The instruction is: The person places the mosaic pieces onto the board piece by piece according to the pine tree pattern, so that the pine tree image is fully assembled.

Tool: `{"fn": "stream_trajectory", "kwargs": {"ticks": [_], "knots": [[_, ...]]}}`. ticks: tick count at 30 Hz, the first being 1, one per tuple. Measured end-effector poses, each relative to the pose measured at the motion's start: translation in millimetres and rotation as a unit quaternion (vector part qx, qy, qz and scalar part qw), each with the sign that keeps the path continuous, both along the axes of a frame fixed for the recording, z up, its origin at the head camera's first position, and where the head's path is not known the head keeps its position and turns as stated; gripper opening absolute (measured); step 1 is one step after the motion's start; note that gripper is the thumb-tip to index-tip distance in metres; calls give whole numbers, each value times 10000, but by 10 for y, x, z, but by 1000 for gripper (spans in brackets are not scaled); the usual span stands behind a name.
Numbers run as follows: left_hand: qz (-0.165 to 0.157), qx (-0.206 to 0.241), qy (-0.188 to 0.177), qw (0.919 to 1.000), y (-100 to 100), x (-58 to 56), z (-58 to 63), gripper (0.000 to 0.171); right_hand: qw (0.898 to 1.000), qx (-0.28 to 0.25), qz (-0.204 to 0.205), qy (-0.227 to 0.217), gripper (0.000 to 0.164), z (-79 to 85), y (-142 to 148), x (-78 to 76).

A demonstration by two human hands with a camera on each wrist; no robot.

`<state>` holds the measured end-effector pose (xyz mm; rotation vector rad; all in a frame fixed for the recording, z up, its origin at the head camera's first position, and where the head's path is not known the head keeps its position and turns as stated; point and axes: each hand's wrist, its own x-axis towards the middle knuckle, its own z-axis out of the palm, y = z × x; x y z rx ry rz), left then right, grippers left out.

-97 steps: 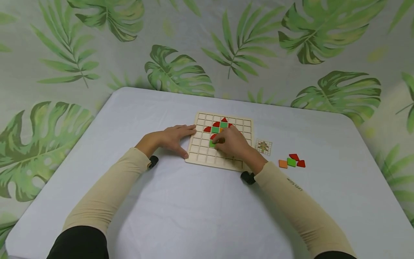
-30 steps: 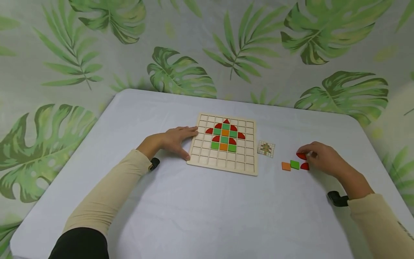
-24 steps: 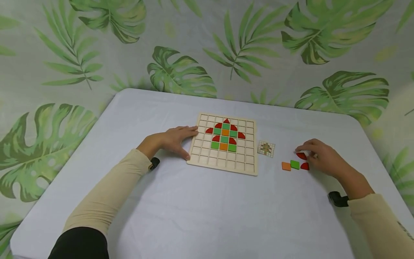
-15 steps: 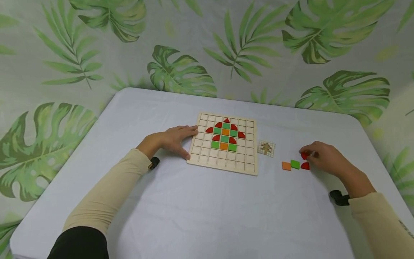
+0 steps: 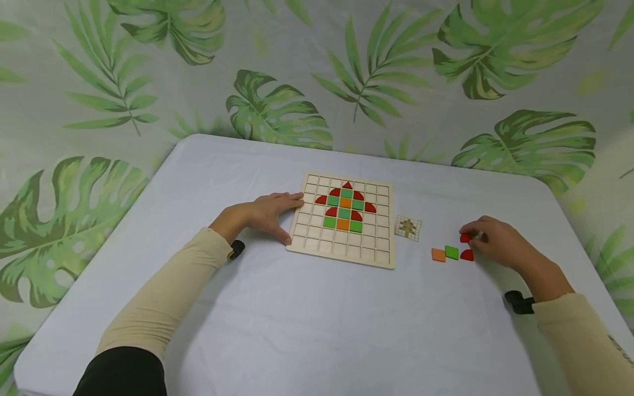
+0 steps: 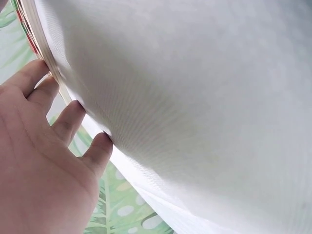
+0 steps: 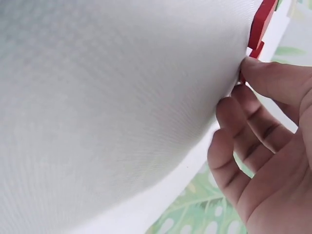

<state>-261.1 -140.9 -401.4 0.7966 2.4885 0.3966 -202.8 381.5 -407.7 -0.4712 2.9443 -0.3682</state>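
Observation:
A wooden grid board (image 5: 309, 246) lies on the table with red, green and orange tiles set in a tree shape. My left hand (image 5: 257, 215) rests against the board's left edge, fingers and thumb spread; the left wrist view shows its fingertips at that edge. Off to the right, my right hand (image 5: 505, 245) pinches a red tile (image 5: 465, 238) between thumb and fingers, low over the table. Fingers cover part of this tile. Just below it lies a red quarter-round tile (image 5: 467, 255). In the right wrist view, the thumb partly hides the pinched tile.
Left of the right hand lie a green square tile (image 5: 452, 252) and an orange square tile (image 5: 438, 254). A small card (image 5: 408, 227) with a printed tree pattern sits beside the board. White cloth covers the table (image 5: 317, 324), and a leaf-patterned backdrop hangs behind.
From over the board, my right hand has moved right to the loose tiles and taken a red one. The red tile has turned slightly in the fingers. My left hand has stayed.

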Motion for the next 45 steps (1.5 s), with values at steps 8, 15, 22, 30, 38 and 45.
{"fn": "stream_trajectory", "kwargs": {"ticks": [8, 15, 22, 30, 38, 45], "knots": [[20, -11, -40, 10000, 0, 12, -16, 101, 9997, 41, -206, 108, 28, -21, 49, 10], [17, -7, -52, 10000, -10, 32, -7, 102, 9996, 97, -174, 224, 30, -6, 18, -17], [77, -33, -38, 10000, -19, 26, 9, 100, 9985, -33, 47, 536, 28, 109, -196, -86], [87, -118, -70, 9999, 15, -4, -18, 101, 9976, -110, 384, 569, 30, 315, -653, -167], [100, -94, -40, 9999, 10, -1, -19, 102, 9966, -127, 707, 398, 32, 381, -1191, -276], [94, -28, 0, 10000, 7, 3, -9, 100, 9951, -44, 974, 130, 33, 313, -1660, -400]]}}
